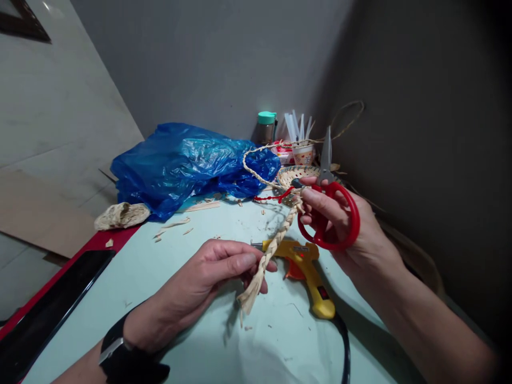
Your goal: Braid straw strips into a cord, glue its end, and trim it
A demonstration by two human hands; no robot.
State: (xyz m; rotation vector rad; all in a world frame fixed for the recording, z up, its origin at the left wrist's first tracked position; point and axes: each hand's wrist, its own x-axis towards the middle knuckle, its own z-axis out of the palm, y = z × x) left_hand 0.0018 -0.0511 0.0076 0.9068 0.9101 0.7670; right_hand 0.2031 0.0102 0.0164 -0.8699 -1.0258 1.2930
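The straw braid [276, 242] is up in the air over the desk [192, 352], held between the two hands. It leans: its top points to one o'clock and its loose tail points to seven. The left hand [216, 272], at eight o'clock from the braid, pinches it low down, with the thumb on one side and fingers behind. The right hand [370, 242], at three o'clock, has its fingers in the red rings of the scissors [327, 170], and the blades point up to twelve. Its thumb and first finger seem to pinch the braid's top too, but it is crowded there, so I can't be sure.

The braid looks very light and dry. It should bend a bit but feel a little stiff, and not be slippery. The woven middle looks strong, so that is a good part to hold. The tail is frayed like a small broom, so pulling there could split it or make bits come off. A soft pinch just above the tail should be enough.

A red string [276, 198] is at twelve o'clock, near the knotty top. The yellow glue gun [310, 261] lies at four o'clock, and its tip could be hot, so it is best not to touch it.
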